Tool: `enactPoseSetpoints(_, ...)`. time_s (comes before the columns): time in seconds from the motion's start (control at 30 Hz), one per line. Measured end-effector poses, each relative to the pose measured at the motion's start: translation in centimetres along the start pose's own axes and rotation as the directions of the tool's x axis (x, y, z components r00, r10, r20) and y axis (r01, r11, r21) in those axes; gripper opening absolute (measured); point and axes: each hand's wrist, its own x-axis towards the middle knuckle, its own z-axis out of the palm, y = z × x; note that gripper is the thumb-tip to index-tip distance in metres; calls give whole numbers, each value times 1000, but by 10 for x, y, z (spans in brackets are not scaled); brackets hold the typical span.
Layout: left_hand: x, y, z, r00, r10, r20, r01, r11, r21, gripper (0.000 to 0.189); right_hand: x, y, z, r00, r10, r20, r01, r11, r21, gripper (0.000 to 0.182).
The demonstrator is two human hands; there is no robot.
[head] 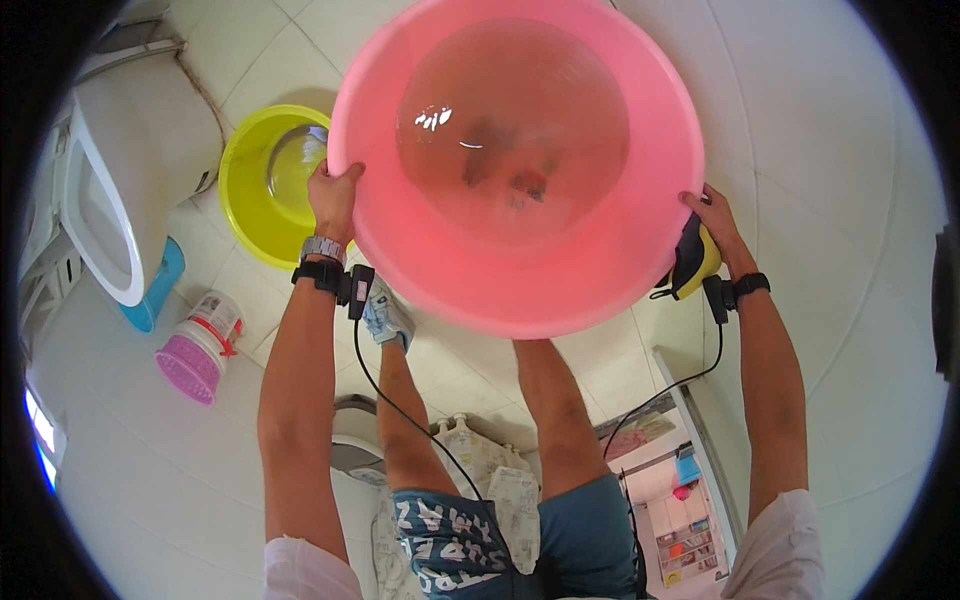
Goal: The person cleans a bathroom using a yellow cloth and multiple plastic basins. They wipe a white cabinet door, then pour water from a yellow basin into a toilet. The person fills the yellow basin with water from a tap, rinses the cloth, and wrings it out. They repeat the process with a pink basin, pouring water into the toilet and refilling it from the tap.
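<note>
A large pink plastic basin (pixel 517 289) is in front of me, with water (pixel 517 112) pooled in its bottom. Dark and red patches (pixel 529 184) show through the water; whether they are print or objects I cannot tell. My left hand (pixel 334 199) grips the basin's left rim, thumb on the inside. On the opposite side, my right hand (pixel 716 221) holds the right rim. Close under that hand is a black-and-yellow object (pixel 697 259), partly hidden by the basin. A yellow-green tub (pixel 247 187) with some clear water stands on the floor beyond my left hand.
A white toilet (pixel 142 150) stands at the left, near a blue plastic object (pixel 157 289). A white bucket (pixel 214 319) touches a purple plastic basket (pixel 187 364). Black cables (pixel 416 420) run from both wrists. An open doorway (pixel 675 495) lies at the lower right.
</note>
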Motion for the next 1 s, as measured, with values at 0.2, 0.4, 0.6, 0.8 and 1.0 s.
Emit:
enactPoseSetpoints(0.2, -25, -5, -11, 1000, -24, -10, 23, 991, -134, 27, 1, 1, 5, 1000, -22, 15, 22, 999, -48, 47)
enactPoseSetpoints(0.4, -48, 1, -40, 997, -69, -37, 62, 983, -173, 23, -11, -36, 20, 996, -48, 71, 51, 998, -45, 45)
enactPoseSetpoints(0.6, -86, -23, -79, 976, -147, -158, 101, 958, -267, 18, -21, -66, 34, 984, -79, 161, 107, 978, -178, 41)
enactPoseSetpoints(0.8, -109, -40, -98, 961, -191, -200, 133, 953, -272, 17, -25, -71, 44, 971, -117, 207, 165, 959, -231, 38)
enactPoseSetpoints(1.0, -103, -42, -93, 964, -189, -185, 146, 963, -225, 19, -33, -80, 49, 981, -118, 152, 159, 943, -294, 38)
